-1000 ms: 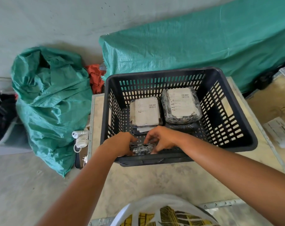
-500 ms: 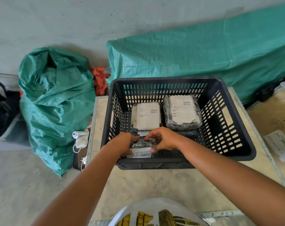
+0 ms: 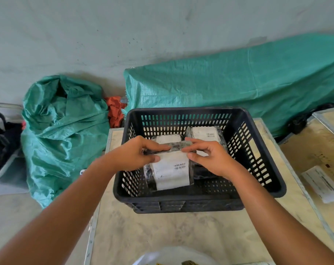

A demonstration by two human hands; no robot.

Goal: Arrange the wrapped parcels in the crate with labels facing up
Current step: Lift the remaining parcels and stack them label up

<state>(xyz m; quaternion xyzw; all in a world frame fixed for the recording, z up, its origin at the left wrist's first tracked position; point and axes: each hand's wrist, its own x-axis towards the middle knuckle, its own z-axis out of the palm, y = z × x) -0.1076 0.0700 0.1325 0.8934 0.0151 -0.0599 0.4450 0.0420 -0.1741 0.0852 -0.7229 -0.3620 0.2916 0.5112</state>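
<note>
A black slotted plastic crate (image 3: 261, 169) stands on a pale table. My left hand (image 3: 131, 153) and my right hand (image 3: 210, 157) both grip the far edge of a dark plastic-wrapped parcel (image 3: 170, 170), held tilted over the crate's near left part with its white barcode label facing me. Behind it lie two more wrapped parcels with white labels up: one at the back left (image 3: 168, 139), mostly hidden by my hands, and one at the back right (image 3: 206, 133). A dark parcel (image 3: 202, 172) lies low under my right hand.
The table (image 3: 162, 232) has a metal edge strip. A green woven sack (image 3: 63, 134) slumps on the floor to the left. A long green tarp-covered heap (image 3: 238, 83) runs behind the crate. Another table with a paper sheet (image 3: 323, 184) is at the right.
My hands have lifted the parcel from the crate's near wall and tipped it up, so its white label now faces me. The camera view has shifted downward.
</note>
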